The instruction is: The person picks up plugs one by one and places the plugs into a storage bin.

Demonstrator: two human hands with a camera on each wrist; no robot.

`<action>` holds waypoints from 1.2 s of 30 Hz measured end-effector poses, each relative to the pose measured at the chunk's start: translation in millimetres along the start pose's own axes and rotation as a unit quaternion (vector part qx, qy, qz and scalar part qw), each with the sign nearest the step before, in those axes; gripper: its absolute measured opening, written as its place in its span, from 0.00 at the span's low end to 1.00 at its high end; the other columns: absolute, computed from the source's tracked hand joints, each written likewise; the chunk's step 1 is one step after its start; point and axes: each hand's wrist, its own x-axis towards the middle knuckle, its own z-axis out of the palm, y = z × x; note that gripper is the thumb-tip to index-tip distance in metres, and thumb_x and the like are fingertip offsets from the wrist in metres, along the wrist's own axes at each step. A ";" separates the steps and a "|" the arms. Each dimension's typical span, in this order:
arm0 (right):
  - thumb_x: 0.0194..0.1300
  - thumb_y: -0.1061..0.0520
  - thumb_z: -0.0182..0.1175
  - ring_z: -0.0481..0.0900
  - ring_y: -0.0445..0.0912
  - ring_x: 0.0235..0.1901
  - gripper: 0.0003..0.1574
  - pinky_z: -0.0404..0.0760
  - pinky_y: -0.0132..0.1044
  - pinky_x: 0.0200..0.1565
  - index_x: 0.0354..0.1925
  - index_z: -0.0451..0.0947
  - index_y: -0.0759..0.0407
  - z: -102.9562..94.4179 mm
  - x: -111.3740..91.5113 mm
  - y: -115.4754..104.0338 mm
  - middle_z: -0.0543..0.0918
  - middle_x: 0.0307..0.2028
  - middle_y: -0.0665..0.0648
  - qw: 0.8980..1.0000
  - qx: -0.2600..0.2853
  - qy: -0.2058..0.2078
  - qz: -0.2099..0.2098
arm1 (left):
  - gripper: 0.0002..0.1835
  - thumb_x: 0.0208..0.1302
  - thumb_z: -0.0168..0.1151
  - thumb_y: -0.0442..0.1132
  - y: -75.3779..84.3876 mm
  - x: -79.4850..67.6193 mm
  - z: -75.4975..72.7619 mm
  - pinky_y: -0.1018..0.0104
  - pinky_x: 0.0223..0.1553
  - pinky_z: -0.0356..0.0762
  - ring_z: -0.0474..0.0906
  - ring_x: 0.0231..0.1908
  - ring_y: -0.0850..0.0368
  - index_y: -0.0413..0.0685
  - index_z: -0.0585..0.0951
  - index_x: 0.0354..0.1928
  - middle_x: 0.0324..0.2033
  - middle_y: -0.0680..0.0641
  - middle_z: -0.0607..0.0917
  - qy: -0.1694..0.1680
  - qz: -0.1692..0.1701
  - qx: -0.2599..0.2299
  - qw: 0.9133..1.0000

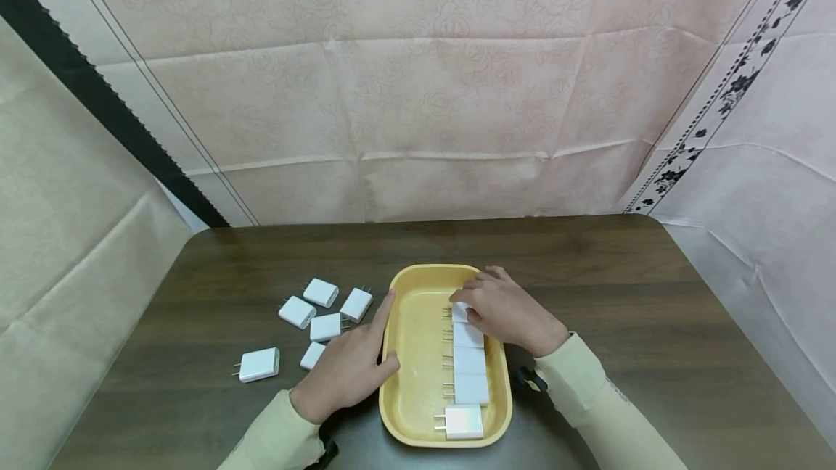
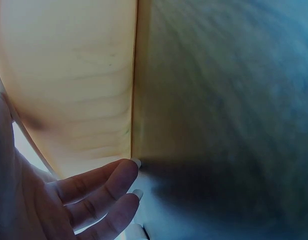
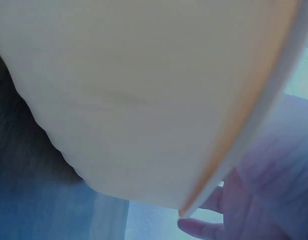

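In the head view a yellow tray (image 1: 418, 430) sits on the table, with a column of white plug-in chargers (image 1: 470, 389) along its right side, prongs pointing left. My right hand (image 1: 512, 310) reaches over the tray's right rim and holds the farthest charger (image 1: 460, 310) between thumb and index finger, partly covering it. At the left rim rests my left hand (image 1: 353, 361), index finger stretched along the rim, thumb spread over the inside. The left wrist view shows that hand's other fingers (image 2: 103, 192) against the tray's outer side (image 2: 88, 95).
Left of the tray lie several loose white chargers (image 1: 321, 292), some close together near my left hand. One charger (image 1: 258, 365) lies apart, farther left. The dark wooden table (image 1: 620, 354) reaches back to a pale cloth backdrop (image 1: 457, 107).
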 end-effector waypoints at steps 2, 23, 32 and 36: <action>0.63 0.63 0.65 0.83 0.49 0.50 0.16 0.73 0.55 0.61 0.49 0.87 0.51 -1.7 -0.5 0.4 0.88 0.46 0.52 1.000 0.001 0.003 -0.004 | 0.51 0.62 0.56 0.48 -0.3 0.3 0.2 0.69 0.25 0.66 0.69 0.23 0.67 0.56 0.42 0.82 0.24 0.59 0.73 0.002 0.001 0.001 1.000; 0.63 0.59 0.69 0.80 0.47 0.48 0.15 0.79 0.49 0.54 0.49 0.87 0.55 -26.6 -12.0 7.4 0.88 0.47 0.52 0.999 0.029 0.038 0.009 | 0.51 0.62 0.56 0.48 -0.1 0.6 0.0 0.69 0.25 0.66 0.69 0.23 0.67 0.56 0.42 0.82 0.24 0.59 0.73 -0.001 -0.002 0.001 1.000; 0.63 0.59 0.67 0.80 0.47 0.43 0.14 0.79 0.48 0.50 0.48 0.87 0.57 -34.4 -18.0 16.1 0.88 0.44 0.54 0.998 0.025 0.049 0.018 | 0.50 0.63 0.56 0.49 0.1 0.3 0.1 0.69 0.24 0.66 0.69 0.23 0.67 0.57 0.41 0.82 0.24 0.59 0.73 -0.004 -0.006 0.000 1.000; 0.64 0.59 0.67 0.81 0.47 0.41 0.14 0.80 0.47 0.48 0.49 0.87 0.57 -36.7 -20.2 19.4 0.88 0.44 0.55 0.998 0.032 0.046 0.031 | 0.50 0.63 0.56 0.49 -0.6 0.3 0.4 0.69 0.24 0.66 0.69 0.23 0.67 0.56 0.41 0.82 0.24 0.59 0.72 0.000 -0.001 0.001 1.000</action>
